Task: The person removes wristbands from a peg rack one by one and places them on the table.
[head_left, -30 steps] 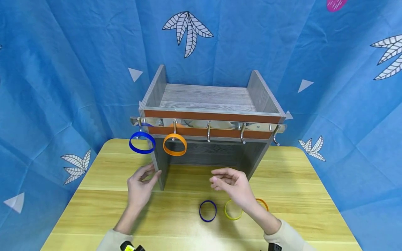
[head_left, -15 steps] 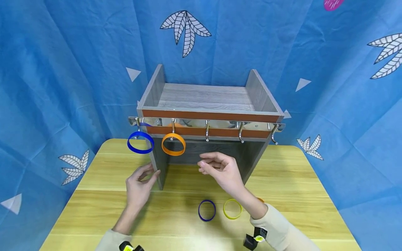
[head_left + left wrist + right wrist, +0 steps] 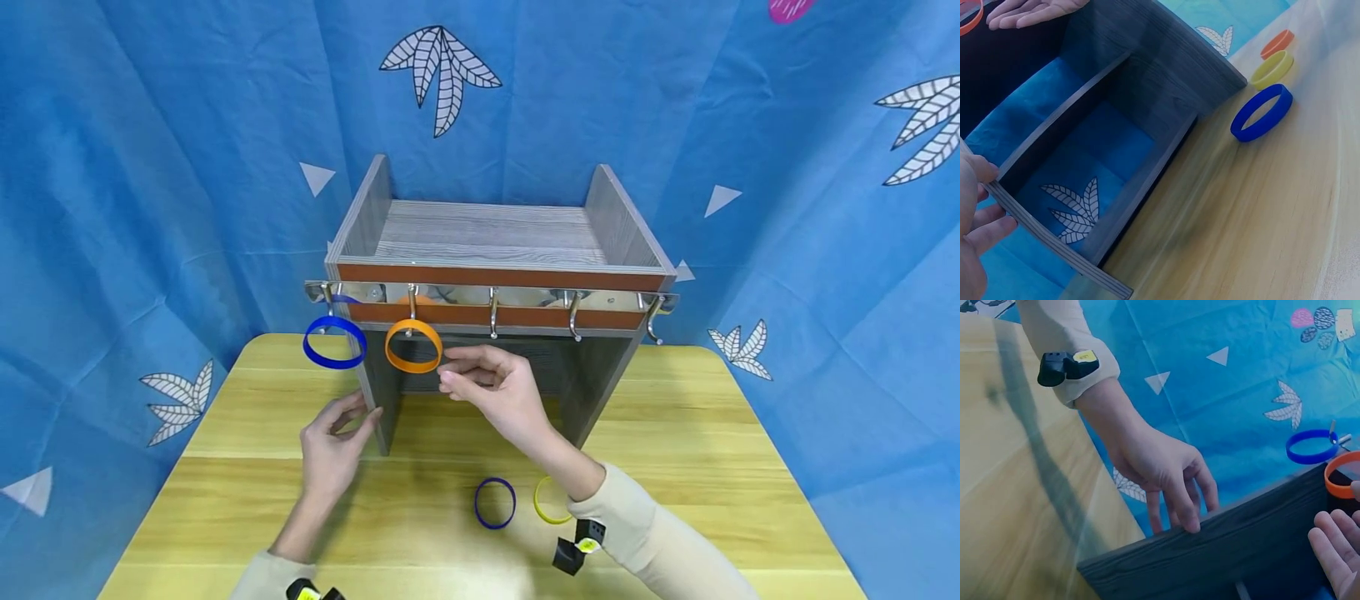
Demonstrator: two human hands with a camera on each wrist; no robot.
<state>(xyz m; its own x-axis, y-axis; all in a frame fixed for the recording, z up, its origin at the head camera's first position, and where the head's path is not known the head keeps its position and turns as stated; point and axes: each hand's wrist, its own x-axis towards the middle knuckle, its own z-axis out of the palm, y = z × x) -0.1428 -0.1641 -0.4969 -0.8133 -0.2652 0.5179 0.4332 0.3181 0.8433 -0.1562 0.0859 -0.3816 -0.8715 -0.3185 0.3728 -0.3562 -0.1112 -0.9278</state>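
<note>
My left hand (image 3: pixel 330 450) pinches the front edge of the left side panel (image 3: pixel 378 417) of a grey wooden shelf, thumb on one face and fingers on the other. My right hand (image 3: pixel 498 392) is raised in front of the shelf, holding nothing, palm up in the left wrist view. Its fingertips are right by an orange wristband (image 3: pixel 412 367) hanging from the second hook from the left. A blue wristband (image 3: pixel 330 363) hangs from the leftmost hook.
A metal rail (image 3: pixel 532 297) with several hooks runs across the shelf front. On the wooden table (image 3: pixel 225 492) lie a blue wristband (image 3: pixel 1254 132), a yellow wristband (image 3: pixel 1262 80) and an orange wristband (image 3: pixel 1277 45). A blue patterned cloth (image 3: pixel 247 167) hangs behind.
My right hand has moved left and up, from above the table wristbands to beside the hanging orange wristband. The left hand stays on the panel.
</note>
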